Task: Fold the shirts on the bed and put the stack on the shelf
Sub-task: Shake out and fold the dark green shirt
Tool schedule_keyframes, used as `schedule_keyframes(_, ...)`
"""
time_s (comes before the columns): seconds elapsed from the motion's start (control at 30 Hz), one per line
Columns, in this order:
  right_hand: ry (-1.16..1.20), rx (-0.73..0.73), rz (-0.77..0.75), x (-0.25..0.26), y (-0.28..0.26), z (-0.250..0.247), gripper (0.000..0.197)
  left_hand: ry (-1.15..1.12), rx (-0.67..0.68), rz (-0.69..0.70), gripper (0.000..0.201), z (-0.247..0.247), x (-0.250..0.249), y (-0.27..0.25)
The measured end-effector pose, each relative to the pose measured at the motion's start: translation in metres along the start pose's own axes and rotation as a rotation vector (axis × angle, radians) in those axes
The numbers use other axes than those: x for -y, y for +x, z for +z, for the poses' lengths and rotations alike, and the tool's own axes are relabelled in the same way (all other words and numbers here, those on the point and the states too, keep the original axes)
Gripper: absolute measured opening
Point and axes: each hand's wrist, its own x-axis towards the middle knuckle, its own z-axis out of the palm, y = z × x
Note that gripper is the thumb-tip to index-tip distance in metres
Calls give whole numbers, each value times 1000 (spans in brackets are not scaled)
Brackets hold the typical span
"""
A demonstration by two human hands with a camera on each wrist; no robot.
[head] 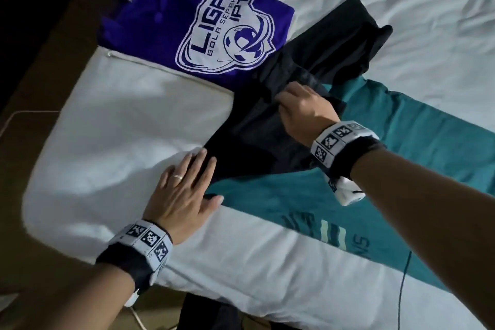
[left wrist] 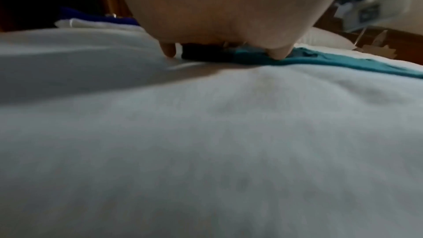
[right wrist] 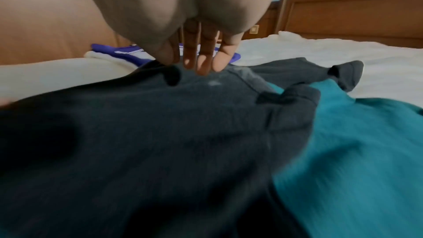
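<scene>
A black shirt [head: 254, 128] lies half folded across the middle of the bed, overlapping a spread teal shirt [head: 281, 201]. My left hand [head: 198, 177] lies flat with straight fingers on the black shirt's near-left edge; in the left wrist view its fingertips [left wrist: 168, 52] touch the sheet beside the black shirt [left wrist: 206, 54] and the teal shirt [left wrist: 320, 62]. My right hand [head: 289, 104] presses on the black shirt's upper part; the right wrist view shows its straight fingers [right wrist: 201, 59] touching the black shirt [right wrist: 160, 133]. A folded purple shirt [head: 166, 24] with a white logo lies at the far left.
The white bed sheet [head: 120, 142] ends in a rounded corner at the left, with brown floor [head: 32, 104] beyond. A wooden headboard [right wrist: 354, 10] stands behind the bed. A thin dark cable [head: 403, 284] hangs over the sheet at lower right.
</scene>
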Motion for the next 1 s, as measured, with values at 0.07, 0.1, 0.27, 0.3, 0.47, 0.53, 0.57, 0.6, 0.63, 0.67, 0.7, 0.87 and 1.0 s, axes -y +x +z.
schedule_keyframes(0.07, -42, -4, -11, -7, 31, 1, 26, 12, 36, -20, 80, 10, 7, -7)
schedule_keyframes(0.1, -69, 18, -37, -10, 43, 1, 26, 11, 36, -25, 81, 11, 9, -8)
schedule_keyframes(0.27, -213, 163, -42, -22, 79, -4, 36, -30, 33, -28, 81, 14, 8, -6)
schedule_keyframes(0.3, -221, 148, -19, -25, 83, -5, 34, -33, 26, -24, 81, 15, 9, -7)
schedule_keyframes(0.47, -212, 157, 30, -31, 94, -12, 27, -16, 2, -13, 80, 11, 9, -6)
schedule_keyframes(0.53, -124, 79, 50, -30, 84, -18, 23, -24, -14, -25, 77, 5, 5, -4)
schedule_keyframes(0.57, -78, 28, 51, -28, 76, -23, 22, -38, -39, -37, 74, 1, 3, -1)
schedule_keyframes(0.6, -38, -23, 50, -27, 64, -28, 22, -56, -75, -51, 70, -3, 0, 2)
schedule_keyframes(0.63, -6, -67, 53, -26, 49, -35, 21, -75, -118, -68, 66, -8, -3, 7)
schedule_keyframes(0.67, 23, -105, 57, -24, 31, -41, 18, -92, -166, -86, 61, -12, -6, 11)
schedule_keyframes(0.7, 50, -132, 61, -22, 10, -48, 15, -105, -218, -99, 57, -16, -10, 15)
schedule_keyframes(0.87, 131, -103, 111, -3, -120, -59, 8, -90, -359, -44, 63, -26, -26, 31)
schedule_keyframes(1.0, 115, -30, 133, 1, -204, -29, 13, -12, -339, 99, 61, -18, -26, 38)
